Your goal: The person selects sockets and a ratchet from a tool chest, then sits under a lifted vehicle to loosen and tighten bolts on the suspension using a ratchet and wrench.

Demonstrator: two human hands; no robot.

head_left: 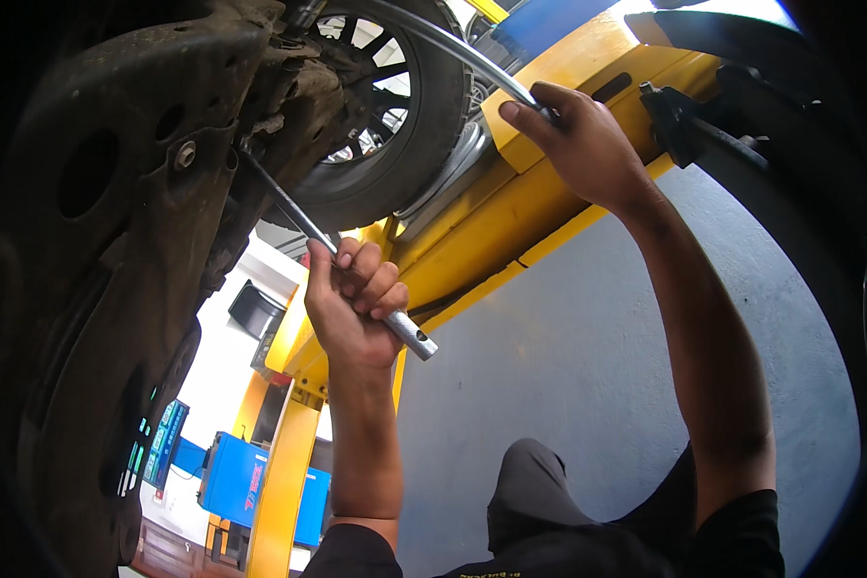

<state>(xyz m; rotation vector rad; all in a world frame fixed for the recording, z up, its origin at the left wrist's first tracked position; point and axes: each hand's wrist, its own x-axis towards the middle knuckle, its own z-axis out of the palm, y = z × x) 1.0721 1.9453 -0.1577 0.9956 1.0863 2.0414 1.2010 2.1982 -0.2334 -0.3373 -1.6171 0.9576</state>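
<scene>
My left hand (356, 303) is wrapped around the knurled handle of a metal breaker bar (287, 202), thumb laid along the shaft. The handle's end, with a hole through it, sticks out below my fist. The bar's far end reaches up into the vehicle's dark underbody (116, 250), where the head is hidden. Higher and to the right, my right hand (588, 144) grips the end of a second long metal bar (453, 48). That bar runs up left toward suspension parts (303, 106) beside the wheel (443, 135); what it meets there is unclear.
A yellow lift beam (482, 231) crosses behind my hands, near the tyre. A bolt (185, 154) shows on the underbody at left. Dark lift parts (722, 144) stand at right. Below are grey floor (588, 337), a yellow post (284, 482) and a blue cabinet (236, 477).
</scene>
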